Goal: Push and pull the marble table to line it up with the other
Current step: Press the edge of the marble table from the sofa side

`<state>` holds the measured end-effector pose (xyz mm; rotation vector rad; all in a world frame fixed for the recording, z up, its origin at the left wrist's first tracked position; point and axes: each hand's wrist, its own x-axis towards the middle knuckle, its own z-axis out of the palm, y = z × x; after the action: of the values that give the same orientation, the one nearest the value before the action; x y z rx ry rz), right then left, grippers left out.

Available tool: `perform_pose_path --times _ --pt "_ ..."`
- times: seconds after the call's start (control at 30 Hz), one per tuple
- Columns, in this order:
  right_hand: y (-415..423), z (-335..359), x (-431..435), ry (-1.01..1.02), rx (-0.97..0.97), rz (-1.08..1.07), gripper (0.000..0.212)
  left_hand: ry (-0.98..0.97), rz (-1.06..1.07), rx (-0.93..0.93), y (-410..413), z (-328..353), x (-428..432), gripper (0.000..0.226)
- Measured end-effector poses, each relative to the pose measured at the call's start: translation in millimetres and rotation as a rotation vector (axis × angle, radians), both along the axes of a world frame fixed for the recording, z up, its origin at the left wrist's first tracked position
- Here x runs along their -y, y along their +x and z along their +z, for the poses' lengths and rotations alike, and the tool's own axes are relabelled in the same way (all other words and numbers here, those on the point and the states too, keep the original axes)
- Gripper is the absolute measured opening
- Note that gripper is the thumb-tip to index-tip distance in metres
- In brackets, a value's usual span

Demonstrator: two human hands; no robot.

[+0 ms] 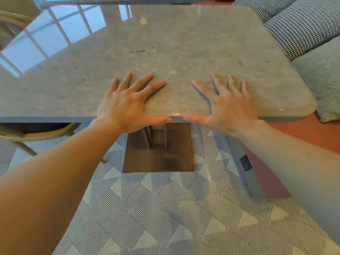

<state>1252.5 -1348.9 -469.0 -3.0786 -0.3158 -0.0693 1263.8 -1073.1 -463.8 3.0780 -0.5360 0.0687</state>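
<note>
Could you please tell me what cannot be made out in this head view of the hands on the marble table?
- Other table: only an edge sliver shows, cut off by the frame top, so alignment cannot be judged.
- Marble table: left end cut off by the frame.
- Left hand, right hand: palms hidden; pressure unknowable.
- Pedestal base: top hidden under the tabletop.

Grey-beige veined marble table (165,43), striped geometric floor tiles (165,208), houndstooth black-and-white cushions (298,28), bronze base (158,159)
</note>
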Motion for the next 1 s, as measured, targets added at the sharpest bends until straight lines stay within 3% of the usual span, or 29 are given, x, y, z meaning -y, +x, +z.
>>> perform_pose_path --times 0.37,1.0 --pt "23 -5 10 -0.088 0.080 0.044 0.125 -0.014 0.003 0.036 18 -4 9 0.112" --pt "93 -6 48 -0.054 0.132 0.098 0.121 -0.035 0.069 0.082 73 -11 47 0.113"
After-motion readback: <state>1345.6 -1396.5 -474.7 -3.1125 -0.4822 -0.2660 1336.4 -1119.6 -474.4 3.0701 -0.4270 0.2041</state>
